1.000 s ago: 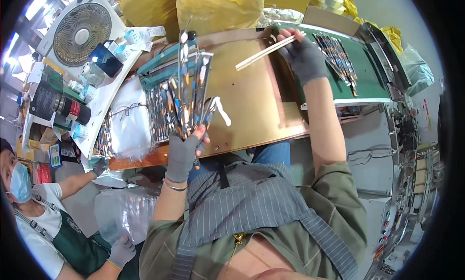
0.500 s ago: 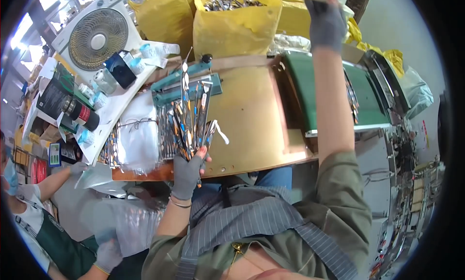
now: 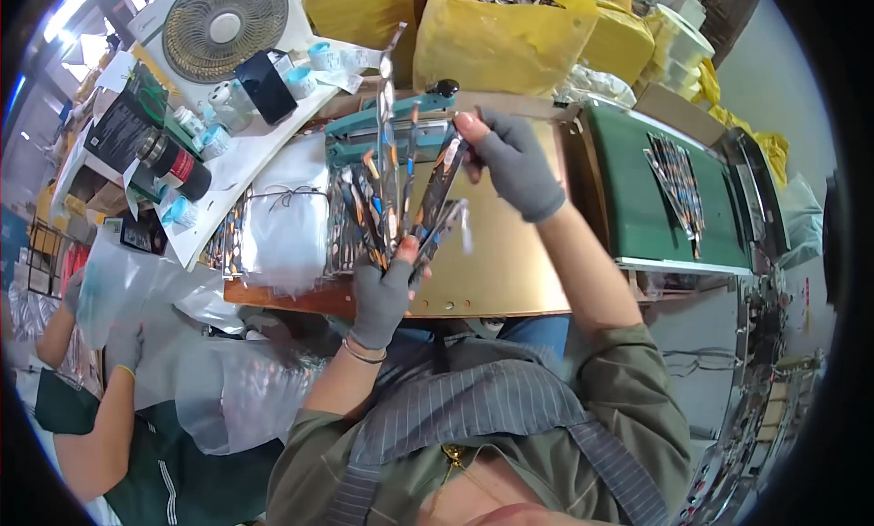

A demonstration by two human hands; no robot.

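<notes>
My left hand (image 3: 381,300), in a grey fingertip-less glove, is closed round the lower ends of a fanned bundle of long slim patterned packets (image 3: 393,194), black with white, orange and blue. Their upper ends splay above the table. My right hand (image 3: 523,166), gloved the same way, pinches the top of one packet (image 3: 442,180) at the bundle's right side. Behind the bundle stands a teal lever device (image 3: 350,148) with a black knob. More such packets lie in a loose pile on the green belt (image 3: 624,194) to the right.
Clear plastic bags (image 3: 284,239) lie on the table's left part. A white shelf with a fan (image 3: 228,25), a flask (image 3: 173,166) and a phone (image 3: 266,87) flanks them. Yellow sacks (image 3: 501,48) stand behind. At the lower left a co-worker's gloved hand (image 3: 124,346) is near plastic film.
My right hand has come down and left from above the belt to the bundle and grips a packet top. My left hand keeps its hold. The co-worker's hands have moved.
</notes>
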